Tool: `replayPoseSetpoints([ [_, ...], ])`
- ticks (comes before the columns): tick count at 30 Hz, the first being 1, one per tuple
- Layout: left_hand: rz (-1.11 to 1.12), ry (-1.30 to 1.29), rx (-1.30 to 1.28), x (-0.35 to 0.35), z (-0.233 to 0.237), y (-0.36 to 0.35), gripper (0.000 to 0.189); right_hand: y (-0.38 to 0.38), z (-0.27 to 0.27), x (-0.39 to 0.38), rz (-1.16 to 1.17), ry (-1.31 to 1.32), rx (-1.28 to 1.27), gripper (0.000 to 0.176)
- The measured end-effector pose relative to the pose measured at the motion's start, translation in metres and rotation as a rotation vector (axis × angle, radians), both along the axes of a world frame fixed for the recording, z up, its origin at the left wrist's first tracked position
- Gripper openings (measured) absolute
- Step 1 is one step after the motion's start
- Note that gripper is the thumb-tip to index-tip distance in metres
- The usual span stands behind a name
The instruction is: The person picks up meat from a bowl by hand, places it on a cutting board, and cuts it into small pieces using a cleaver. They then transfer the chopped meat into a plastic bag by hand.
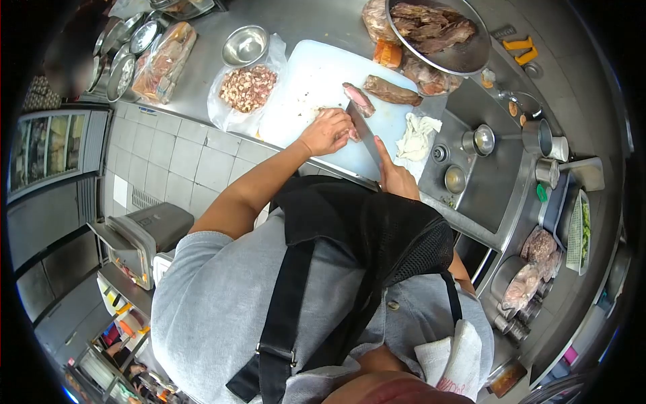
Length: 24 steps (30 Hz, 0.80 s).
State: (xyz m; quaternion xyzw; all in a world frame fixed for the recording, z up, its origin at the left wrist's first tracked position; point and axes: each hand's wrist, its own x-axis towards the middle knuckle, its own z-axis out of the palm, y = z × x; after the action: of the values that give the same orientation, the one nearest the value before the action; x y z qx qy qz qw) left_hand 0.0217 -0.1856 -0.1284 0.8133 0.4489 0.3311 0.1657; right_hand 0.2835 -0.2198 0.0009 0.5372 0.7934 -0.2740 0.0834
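Counter [323,20] of steel runs around the work, with a sink [488,209] let into it on the right. A pale cutting board [303,74] lies on it in front of the person. Beyond the board's far right corner sits a large bowl [471,58] of dark cooked-looking meat; off its left edge, diced meat [245,89] is heaped in a plastic bag, a small bowl [245,46] just behind.

The knife [367,135] slants across the board. The right hand [398,178] is closed round its handle, the index finger laid forward toward the blade. The left hand [328,132] is curled, fingertips drawn together over a held piece [354,135] of meat, mostly hidden, so how firmly it grips cannot be told.

A crumpled cloth [417,137] lies at the board's right side. Near the board's middle lie a long brown piece [391,90] of meat and, beside it, a shorter pink-faced piece [359,99] close to the blade's tip.

The step in hand looks like cutting up meat. The next stroke would call for a steady left hold, with fingertips tucked clear of the edge.
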Motion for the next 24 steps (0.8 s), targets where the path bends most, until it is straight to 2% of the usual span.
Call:
replayPoseSetpoints([
  [4,-0.006,-0.026,-0.020,0.000,-0.003,0.001,0.027,0.005,-0.010,0.002,-0.009,0.043,-0.056,0.082],
  [7,0.013,-0.026,-0.019,0.000,-0.002,0.003,0.026,0.017,-0.036,-0.002,0.001,0.099,-0.062,0.080],
  [9,0.002,-0.025,0.007,0.001,0.001,0.003,0.024,0.024,-0.057,-0.014,0.016,0.225,0.041,0.077],
  [14,-0.017,-0.041,-0.051,0.002,0.002,-0.002,0.024,0.015,-0.061,-0.007,-0.018,0.162,-0.026,0.076],
  [18,-0.013,-0.042,-0.016,0.000,-0.001,0.001,0.023,0.003,-0.040,0.002,-0.053,0.091,-0.080,0.075],
  [21,0.028,-0.069,0.031,-0.001,0.004,-0.003,0.022,0.013,-0.030,0.007,0.004,0.129,0.023,0.075],
  [24,0.033,-0.034,0.069,-0.001,0.002,-0.005,0.022,0.016,-0.001,-0.004,0.021,0.059,0.005,0.073],
])
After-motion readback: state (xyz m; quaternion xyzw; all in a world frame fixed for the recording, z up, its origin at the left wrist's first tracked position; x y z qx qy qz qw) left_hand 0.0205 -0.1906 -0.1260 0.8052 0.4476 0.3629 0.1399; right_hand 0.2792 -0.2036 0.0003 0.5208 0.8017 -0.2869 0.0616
